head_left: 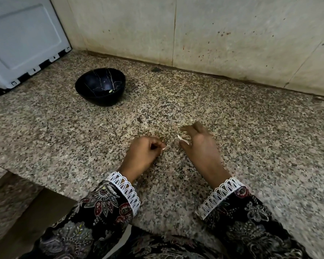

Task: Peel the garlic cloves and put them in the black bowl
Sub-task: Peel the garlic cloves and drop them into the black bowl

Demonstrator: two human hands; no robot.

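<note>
While both hands rest mid-counter, bare granite counter point(251, 128) surrounds them.
Left hand point(142, 152) pinches a peel scrap point(164, 148); right hand point(198, 144), blurred, pinches a garlic clove point(182, 140); black bowl point(100, 86) well apart.

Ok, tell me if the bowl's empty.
Not empty: the bowl holds one small pale piece, likely a clove, near its bottom.

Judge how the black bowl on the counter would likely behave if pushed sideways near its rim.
The black bowl has a rounded body narrowing to a small base, so it might rock or tip rather than slide. It holds little, only a small pale piece, so it is probably light. The speckled stone counter looks fairly smooth, so a low push would likely slide it.
</note>
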